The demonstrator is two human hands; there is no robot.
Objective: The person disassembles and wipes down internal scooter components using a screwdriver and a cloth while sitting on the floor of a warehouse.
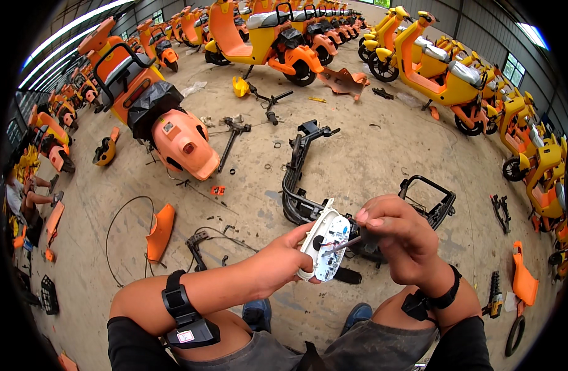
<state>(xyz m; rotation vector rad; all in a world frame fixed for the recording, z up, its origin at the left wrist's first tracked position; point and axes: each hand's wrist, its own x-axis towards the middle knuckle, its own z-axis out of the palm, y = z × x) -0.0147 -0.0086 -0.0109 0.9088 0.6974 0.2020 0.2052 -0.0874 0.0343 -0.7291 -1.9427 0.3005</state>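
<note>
1. A white oval housing [307,252] is held up in mid-air before the seated person, above the knees; a pale circuit board [335,255] sits tilted at its open side, with small thin wires between the two.

2. The left hand [287,260] has its fingers closed on the housing's left edge, parted only by the thickness of the piece they grip.

3. The right hand [404,238] is curled nearly closed around a slim tool; its metal shaft [346,245] slants down and left to the board, its tip at or just over the surface; the handle is mostly hidden by the fingers.

4. Black straps circle both forearms, the left one bearing a dark box [194,334]; below are two blue shoes [357,316].

5. Just beyond the hands, a bare black scooter frame [291,188] lies on the concrete floor [352,157]; to its left are a curved orange panel [161,232], a black bracket [197,248] and looping cables.

6. Farther out, an orange scooter [185,145] stands with its rear toward us; rows of yellow and orange scooters [448,68] line the hall; another person [29,193] sits at the far left.
</note>
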